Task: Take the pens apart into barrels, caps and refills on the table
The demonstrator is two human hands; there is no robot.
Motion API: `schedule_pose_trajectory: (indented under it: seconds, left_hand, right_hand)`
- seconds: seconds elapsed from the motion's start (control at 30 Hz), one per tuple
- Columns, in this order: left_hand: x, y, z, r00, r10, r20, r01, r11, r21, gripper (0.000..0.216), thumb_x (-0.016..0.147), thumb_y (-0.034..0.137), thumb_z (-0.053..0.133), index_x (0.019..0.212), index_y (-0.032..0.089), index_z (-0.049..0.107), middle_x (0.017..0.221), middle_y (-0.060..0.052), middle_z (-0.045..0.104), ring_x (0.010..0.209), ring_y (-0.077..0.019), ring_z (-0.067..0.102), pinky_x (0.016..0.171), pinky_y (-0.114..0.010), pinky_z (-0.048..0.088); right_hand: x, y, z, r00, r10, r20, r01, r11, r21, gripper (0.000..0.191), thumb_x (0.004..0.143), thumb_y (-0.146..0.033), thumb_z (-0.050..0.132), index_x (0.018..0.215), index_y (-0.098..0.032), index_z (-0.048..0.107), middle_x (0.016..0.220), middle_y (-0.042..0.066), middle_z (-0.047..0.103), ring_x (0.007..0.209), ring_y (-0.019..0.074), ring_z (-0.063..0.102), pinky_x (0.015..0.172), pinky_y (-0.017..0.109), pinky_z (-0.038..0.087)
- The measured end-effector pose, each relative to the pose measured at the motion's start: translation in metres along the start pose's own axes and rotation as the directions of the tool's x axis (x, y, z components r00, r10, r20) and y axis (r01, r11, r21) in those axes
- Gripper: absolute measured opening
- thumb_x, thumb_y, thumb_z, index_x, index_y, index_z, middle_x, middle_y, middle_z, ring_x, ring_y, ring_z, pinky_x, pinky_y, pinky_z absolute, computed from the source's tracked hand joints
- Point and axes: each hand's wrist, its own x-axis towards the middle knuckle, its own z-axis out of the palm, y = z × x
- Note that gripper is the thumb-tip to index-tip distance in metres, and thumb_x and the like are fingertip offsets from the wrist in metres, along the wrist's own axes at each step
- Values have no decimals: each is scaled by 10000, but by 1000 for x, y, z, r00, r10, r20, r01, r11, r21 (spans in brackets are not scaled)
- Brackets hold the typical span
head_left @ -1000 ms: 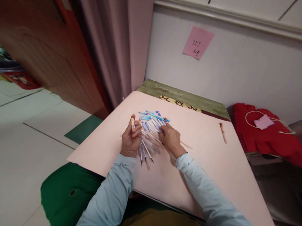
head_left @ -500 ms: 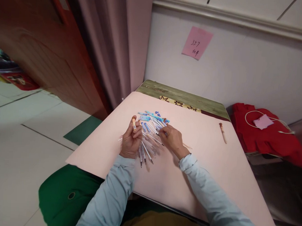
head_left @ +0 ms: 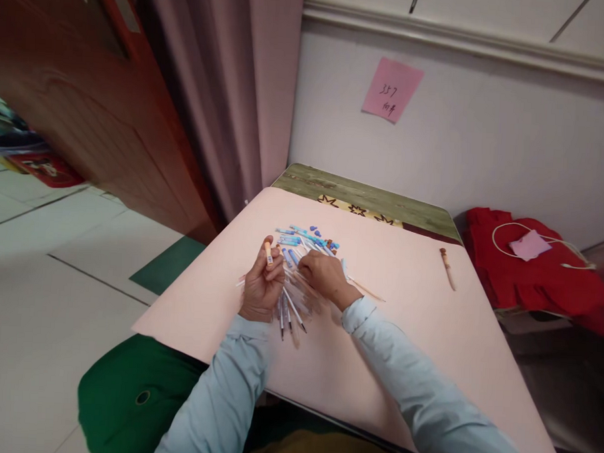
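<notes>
My left hand point(head_left: 262, 285) is closed round a short peach-orange pen barrel point(head_left: 269, 254), held upright between thumb and fingers. My right hand point(head_left: 324, 274) reaches over the pile with its fingers drawn together and pointing down; what they grip, if anything, is hidden. Under and between both hands lie loose pen parts: white refills with dark tips point(head_left: 294, 305), blue barrels point(head_left: 291, 256), light-blue pieces point(head_left: 289, 239) and small dark-blue caps point(head_left: 314, 230). Clear tubes are partly covered by my hands.
An assembled-looking pen with a brown top point(head_left: 447, 269) lies alone on the right of the pale tabletop point(head_left: 391, 350). A red cloth point(head_left: 514, 282) with a white cord is beyond the right edge. A green stool point(head_left: 119, 392) stands at lower left, a wooden door point(head_left: 111, 111) farther left.
My right hand has moved left over the pile, towards my left hand. The left hand keeps its hold on the peach-orange barrel, nearly still.
</notes>
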Motion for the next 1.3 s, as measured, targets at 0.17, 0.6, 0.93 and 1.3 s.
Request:
schedule_pose_trajectory:
  seconds: [0.17, 0.6, 0.93, 1.3]
  left_hand:
    - [0, 0, 1, 1000, -2, 14, 1, 1000, 18, 270, 999, 127, 374, 1170, 147, 581, 784, -19, 518, 537, -25, 422, 411, -42, 356]
    - [1, -3, -2, 998, -29, 56, 26, 998, 59, 252, 965, 115, 465, 1177, 148, 598, 786, -16, 529, 543, -25, 440, 419, -49, 364]
    - [-7, -20, 6, 998, -47, 51, 30, 954, 297, 289, 836, 127, 682, 1121, 122, 635, 797, -15, 582, 546, -20, 483, 415, -78, 366]
    - [-39, -85, 41, 944, -52, -326, 151, 946, 287, 130, 896, 29, 551, 847, 84, 658, 834, -55, 678, 676, -61, 641, 636, -132, 562]
  right_hand:
    - [9, -3, 0, 998, -20, 64, 29, 990, -140, 305, 968, -217, 436, 966, -177, 738, 1008, 122, 709, 858, 211, 679, 731, 286, 447]
    - [-4, 4, -7, 988, 116, -103, -115, 993, 15, 165, 858, -179, 532, 879, -160, 695, 927, 120, 732, 843, 230, 694, 715, 290, 467]
    - [-95, 16, -9, 841, 540, 26, -86, 88, 992, 206, 732, -355, 705, 743, -186, 587, 654, 14, 692, 547, 142, 656, 505, 218, 465]
    - [-122, 21, -31, 842, 540, 13, 12, -44, 999, 257, 720, -370, 780, 863, -167, 713, 694, 3, 697, 599, 111, 647, 583, 222, 510]
